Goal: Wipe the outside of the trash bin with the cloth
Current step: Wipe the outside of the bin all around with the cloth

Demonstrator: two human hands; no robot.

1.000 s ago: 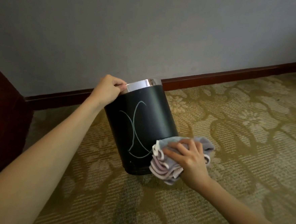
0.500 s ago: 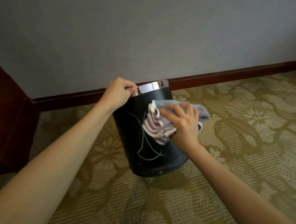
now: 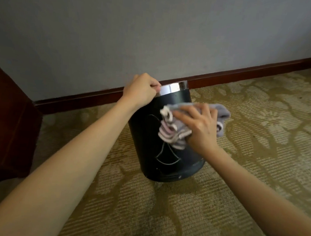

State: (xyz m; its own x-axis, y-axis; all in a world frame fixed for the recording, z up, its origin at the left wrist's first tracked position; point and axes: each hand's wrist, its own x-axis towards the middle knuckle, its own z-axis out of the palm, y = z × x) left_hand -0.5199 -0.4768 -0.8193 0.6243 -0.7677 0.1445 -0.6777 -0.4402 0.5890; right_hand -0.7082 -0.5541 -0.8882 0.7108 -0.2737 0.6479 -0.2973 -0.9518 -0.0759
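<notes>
While the trash bin [image 3: 167, 146] stands tilted on the patterned carpet [image 3: 250, 143] near the baseboard [image 3: 246, 72], the left hand [image 3: 141, 91] clenches its chrome rim [image 3: 173, 87] to steady it. The right hand [image 3: 198, 126] presses the bunched cloth [image 3: 170, 131] flat against the upper wall. Use overlapping strokes and rotate the bin to reach hidden sides. No readable writing; only a thin pale line motif.
</notes>
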